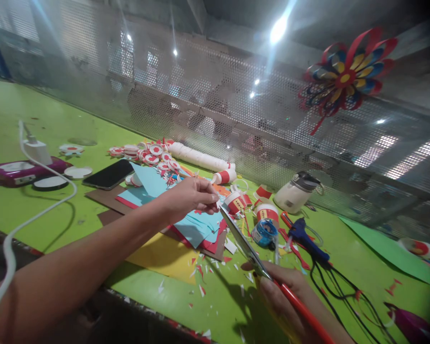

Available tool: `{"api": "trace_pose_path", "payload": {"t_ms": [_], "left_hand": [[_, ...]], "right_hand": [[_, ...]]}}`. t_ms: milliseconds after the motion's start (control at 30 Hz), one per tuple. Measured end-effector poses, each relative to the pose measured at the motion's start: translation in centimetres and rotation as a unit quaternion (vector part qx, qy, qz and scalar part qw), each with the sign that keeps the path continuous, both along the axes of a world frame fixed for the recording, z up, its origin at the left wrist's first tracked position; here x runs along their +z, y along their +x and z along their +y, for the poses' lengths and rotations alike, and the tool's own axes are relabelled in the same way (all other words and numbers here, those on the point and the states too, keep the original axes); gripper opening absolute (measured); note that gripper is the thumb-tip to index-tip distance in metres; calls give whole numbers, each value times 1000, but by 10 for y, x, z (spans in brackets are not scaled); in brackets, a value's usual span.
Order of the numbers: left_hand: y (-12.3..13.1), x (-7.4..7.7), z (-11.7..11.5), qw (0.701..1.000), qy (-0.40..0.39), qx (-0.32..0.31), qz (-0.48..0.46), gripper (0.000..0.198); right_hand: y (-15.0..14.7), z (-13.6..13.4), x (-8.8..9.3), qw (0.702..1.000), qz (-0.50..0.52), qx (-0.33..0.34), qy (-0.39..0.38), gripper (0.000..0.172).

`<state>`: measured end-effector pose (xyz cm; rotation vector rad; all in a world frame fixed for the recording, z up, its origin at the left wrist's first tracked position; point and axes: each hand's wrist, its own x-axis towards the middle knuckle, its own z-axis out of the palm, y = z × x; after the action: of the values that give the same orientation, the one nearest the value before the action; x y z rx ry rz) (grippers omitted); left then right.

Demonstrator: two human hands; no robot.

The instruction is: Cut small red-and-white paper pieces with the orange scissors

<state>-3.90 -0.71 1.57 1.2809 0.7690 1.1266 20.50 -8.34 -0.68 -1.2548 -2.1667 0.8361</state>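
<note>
My left hand (193, 197) reaches over the coloured paper sheets, thumb and fingertips pinched on a small white paper piece (219, 204), mostly hidden by the fingers. My right hand (290, 296) is closed on a pair of scissors (244, 244) with long silver blades and red handles. The blade tips point up and left, close beside the left fingertips; whether they touch the paper cannot be made out. Beneath the left hand lie light blue sheets (195, 229), above red and brown ones, and a yellow sheet (161, 258) nearer the front.
Red-and-white paper cups (267, 213), a blue tape roll (264, 233) and a blue glue gun (304, 239) with black cable stand right of the sheets. Behind are round cup pieces (154, 155) and a white roll (200, 156). A phone (108, 174) and white cable (39, 216) lie left.
</note>
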Motion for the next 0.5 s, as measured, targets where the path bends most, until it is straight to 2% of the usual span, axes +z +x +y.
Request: {"api": "trace_pose_path", "payload": {"t_ms": [300, 433, 500], "left_hand": [[2, -5, 3, 999, 7, 31, 21, 10], [0, -2, 5, 997, -12, 82, 7, 9], [-1, -1, 5, 996, -19, 89, -7, 10]], "right_hand": [[3, 2, -2, 999, -39, 3, 17, 44], [6, -1, -4, 998, -47, 29, 27, 43], [7, -2, -4, 997, -57, 48, 28, 43]]}}
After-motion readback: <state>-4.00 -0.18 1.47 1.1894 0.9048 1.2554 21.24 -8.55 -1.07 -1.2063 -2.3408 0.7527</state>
